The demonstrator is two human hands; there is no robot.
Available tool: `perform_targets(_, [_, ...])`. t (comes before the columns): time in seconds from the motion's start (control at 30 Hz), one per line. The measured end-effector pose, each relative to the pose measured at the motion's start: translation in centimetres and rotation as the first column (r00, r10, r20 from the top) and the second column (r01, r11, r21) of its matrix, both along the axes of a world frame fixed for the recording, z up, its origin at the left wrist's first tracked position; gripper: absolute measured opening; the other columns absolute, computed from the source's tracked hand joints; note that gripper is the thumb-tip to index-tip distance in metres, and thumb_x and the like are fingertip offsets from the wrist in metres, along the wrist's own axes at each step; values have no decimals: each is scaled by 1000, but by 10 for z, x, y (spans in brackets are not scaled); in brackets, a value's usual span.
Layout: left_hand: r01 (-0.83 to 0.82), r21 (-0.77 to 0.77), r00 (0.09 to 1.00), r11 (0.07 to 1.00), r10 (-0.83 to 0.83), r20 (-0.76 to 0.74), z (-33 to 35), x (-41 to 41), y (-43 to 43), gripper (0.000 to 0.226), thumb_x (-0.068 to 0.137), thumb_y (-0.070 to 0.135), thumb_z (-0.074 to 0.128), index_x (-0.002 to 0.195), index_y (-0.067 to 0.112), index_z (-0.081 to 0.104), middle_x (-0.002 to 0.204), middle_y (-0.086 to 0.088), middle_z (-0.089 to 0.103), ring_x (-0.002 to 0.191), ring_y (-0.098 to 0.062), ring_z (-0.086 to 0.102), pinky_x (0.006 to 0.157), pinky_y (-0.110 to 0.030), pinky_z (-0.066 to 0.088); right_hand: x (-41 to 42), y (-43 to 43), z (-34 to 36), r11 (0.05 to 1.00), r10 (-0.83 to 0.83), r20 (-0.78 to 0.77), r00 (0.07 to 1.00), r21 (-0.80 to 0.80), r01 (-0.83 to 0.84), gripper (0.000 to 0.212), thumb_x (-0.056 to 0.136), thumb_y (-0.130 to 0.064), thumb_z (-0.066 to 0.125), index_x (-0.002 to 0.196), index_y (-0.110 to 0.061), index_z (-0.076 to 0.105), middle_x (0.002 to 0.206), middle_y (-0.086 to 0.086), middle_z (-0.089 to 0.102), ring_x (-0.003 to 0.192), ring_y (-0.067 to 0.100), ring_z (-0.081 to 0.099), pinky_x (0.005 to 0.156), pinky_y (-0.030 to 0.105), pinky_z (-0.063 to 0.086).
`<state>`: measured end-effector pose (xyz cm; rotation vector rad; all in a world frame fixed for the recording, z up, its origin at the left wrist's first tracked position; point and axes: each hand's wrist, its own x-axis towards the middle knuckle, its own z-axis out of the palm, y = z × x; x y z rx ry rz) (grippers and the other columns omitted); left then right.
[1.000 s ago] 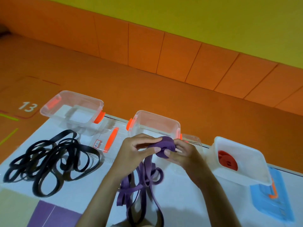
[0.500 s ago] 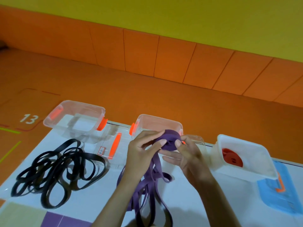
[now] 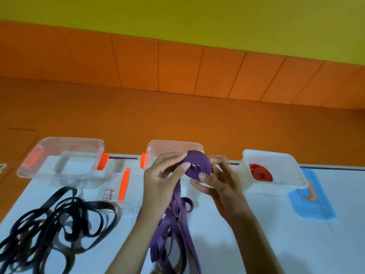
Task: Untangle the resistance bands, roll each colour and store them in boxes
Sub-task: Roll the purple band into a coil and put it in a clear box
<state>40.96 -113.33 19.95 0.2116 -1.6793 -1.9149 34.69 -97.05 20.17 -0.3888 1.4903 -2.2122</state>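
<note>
Head view: left hand [image 3: 164, 180] and right hand [image 3: 219, 181] both grip the purple band roll [image 3: 197, 165], fingers curled round it, in front of the middle clear box [image 3: 175, 144]. Its loose tail [image 3: 174, 224] trails onto the table [image 3: 266, 244]. Black bands [image 3: 55, 220] lie tangled at left; a red roll [image 3: 260, 173] sits in the right box [image 3: 280, 158]

one head-worn view looks forward and down, close over the table [image 3: 256, 244].
</note>
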Motion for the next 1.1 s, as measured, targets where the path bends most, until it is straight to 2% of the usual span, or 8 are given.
perform_targets(0.13, [110, -7, 992, 994, -110, 61, -1, 2, -10, 33, 86, 8, 86, 107, 34, 85, 113, 8, 80, 111, -9, 74, 91, -17, 57, 9, -3, -14, 999, 24, 57, 998, 36, -26, 43, 82, -1, 83, 119, -10, 62, 124, 21, 72, 111, 41, 73, 88, 46, 62])
perform_targets(0.27, [124, -154, 987, 980, -107, 116, 3, 8, -19, 37, 78, 13, 92, 106, 36, 82, 106, 12, 81, 104, -13, 76, 89, -20, 59, 9, -3, -7, 927, -29, -133, 991, 368, 77, 45, 73, -25, 88, 113, -17, 68, 104, 4, 78, 86, 26, 76, 63, 31, 60])
perform_targets(0.37, [98, -133, 992, 986, -86, 93, 2, 13, -21, 32, 76, 18, 93, 99, 36, 79, 100, 10, 80, 99, -14, 77, 86, -19, 58, 7, 1, 3, 940, 12, -186, 983, 336, 52, 46, 83, -39, 82, 119, -14, 67, 108, 0, 75, 74, 28, 76, 57, 29, 59])
perform_targets(0.47, [64, -115, 996, 991, -57, 68, 5, 18, -20, 24, 77, 30, 91, 96, 39, 80, 103, 10, 80, 105, -15, 75, 91, -21, 57, 10, 0, 8, 949, 60, -218, 974, 314, 12, 24, 95, -30, 73, 116, -21, 67, 111, -7, 74, 81, 35, 80, 63, 34, 64])
perform_targets(0.63, [144, -121, 984, 982, -129, 120, 11, 28, -29, 31, 82, 40, 85, 113, 46, 81, 120, 14, 74, 119, -13, 70, 100, -32, 58, 24, -12, 2, 985, 96, -127, 987, 158, -75, 20, 104, -31, 65, 121, -19, 63, 119, 15, 76, 96, 43, 78, 78, 40, 65])
perform_targets(0.8, [129, -44, 980, 991, -121, 155, 6, 43, -45, 36, 82, 22, 90, 114, 38, 82, 111, 9, 82, 107, -12, 77, 93, -24, 59, 27, -14, 2, 928, 207, -152, 966, 345, -144, 22, 94, -34, 73, 112, -22, 69, 100, 6, 75, 75, 24, 72, 57, 27, 56])
perform_targets(0.97, [123, -40, 960, 992, -109, 259, 2, 51, -43, 31, 81, 19, 92, 110, 27, 83, 107, 11, 82, 106, -8, 77, 91, -29, 62, 26, -9, 2, 937, 172, -154, 973, 329, -114, 32, 81, -29, 83, 108, -14, 73, 99, 11, 75, 77, 26, 75, 70, 34, 64])
perform_targets(1.1, [199, 43, 939, 979, -203, 278, 1, 52, -45, 36, 80, 19, 92, 114, 27, 84, 111, 8, 82, 106, -11, 77, 92, -23, 60, 29, -5, -3, 954, 120, -134, 984, 291, -76, 32, 83, -32, 82, 106, -11, 73, 103, 16, 74, 77, 29, 76, 68, 34, 63])
